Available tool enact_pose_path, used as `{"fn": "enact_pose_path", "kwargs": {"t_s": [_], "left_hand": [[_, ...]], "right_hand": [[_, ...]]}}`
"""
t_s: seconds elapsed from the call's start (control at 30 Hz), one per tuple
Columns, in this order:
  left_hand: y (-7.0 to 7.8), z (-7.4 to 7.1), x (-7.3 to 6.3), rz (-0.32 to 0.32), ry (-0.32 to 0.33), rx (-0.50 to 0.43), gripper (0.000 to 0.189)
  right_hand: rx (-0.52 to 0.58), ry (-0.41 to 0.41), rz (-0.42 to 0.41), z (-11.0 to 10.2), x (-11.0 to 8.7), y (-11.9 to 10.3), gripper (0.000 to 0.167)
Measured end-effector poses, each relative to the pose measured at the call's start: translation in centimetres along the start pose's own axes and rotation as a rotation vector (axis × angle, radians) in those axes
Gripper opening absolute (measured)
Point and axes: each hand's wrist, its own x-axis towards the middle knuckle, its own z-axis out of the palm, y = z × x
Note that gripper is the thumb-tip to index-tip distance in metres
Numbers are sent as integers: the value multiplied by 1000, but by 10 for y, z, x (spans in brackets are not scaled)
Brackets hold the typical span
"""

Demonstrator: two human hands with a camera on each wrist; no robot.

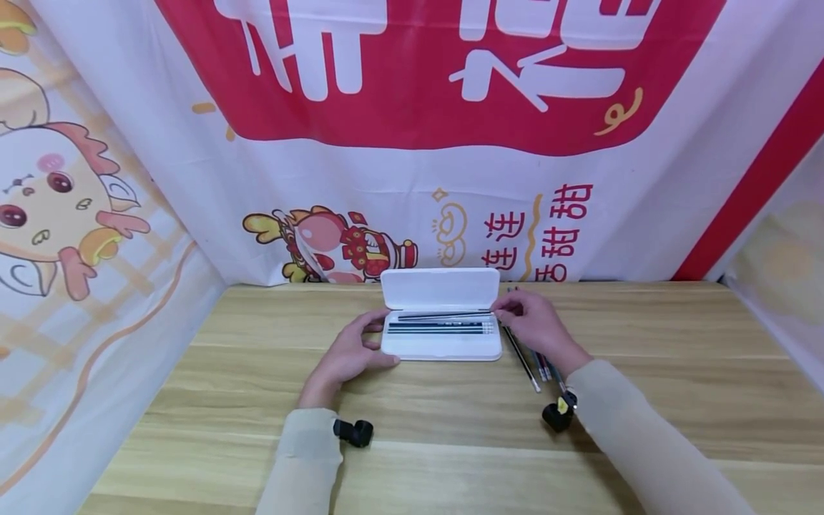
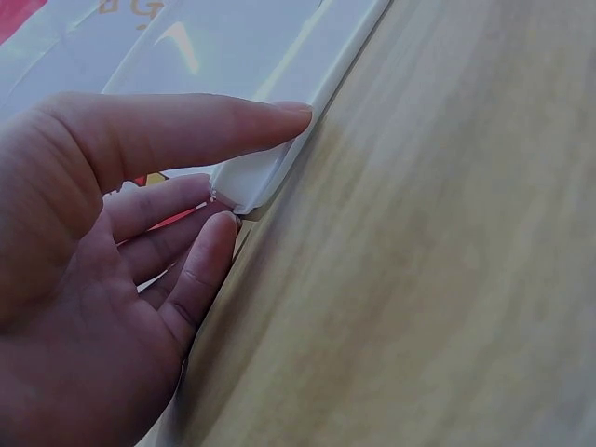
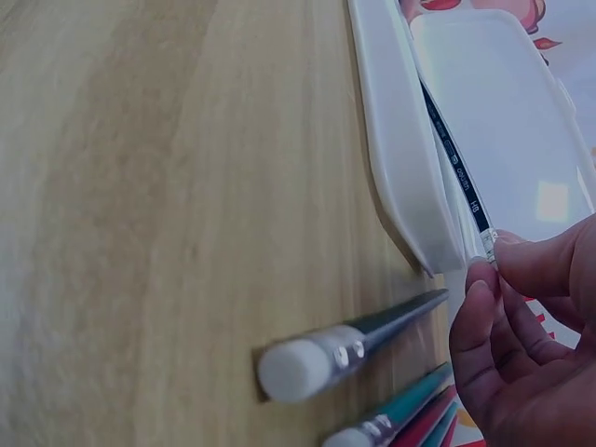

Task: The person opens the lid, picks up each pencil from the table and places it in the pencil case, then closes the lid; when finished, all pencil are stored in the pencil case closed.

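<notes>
A white pencil case lies on the table with its lid raised at the back. Several dark pencils lie lengthwise inside it. My left hand holds the case's left end, thumb over the front corner and fingers bent against the end. At the right end, my right hand pinches a dark HB pencil by its eraser end, between thumb and fingertips. That pencil reaches leftward over the case, near its back edge.
To the right of the case, a dark pencil with a white eraser lies on the wooden table. More pencils, green and red, lie beside it, partly under my right hand. A printed cloth hangs behind the table.
</notes>
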Motion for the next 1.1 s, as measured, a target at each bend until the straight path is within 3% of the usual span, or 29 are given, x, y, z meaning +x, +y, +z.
{"fn": "enact_pose_path", "kwargs": {"t_s": [0.33, 0.63, 1.1], "left_hand": [[-1, 1, 1, 0, 11, -11, 88], [-1, 1, 1, 2, 10, -7, 88], [0, 1, 0, -11, 6, -6, 88]], "right_hand": [[7, 15, -40, 8, 1, -3, 17], [5, -5, -23, 10, 2, -6, 18], [1, 37, -11, 15, 2, -7, 16]]}}
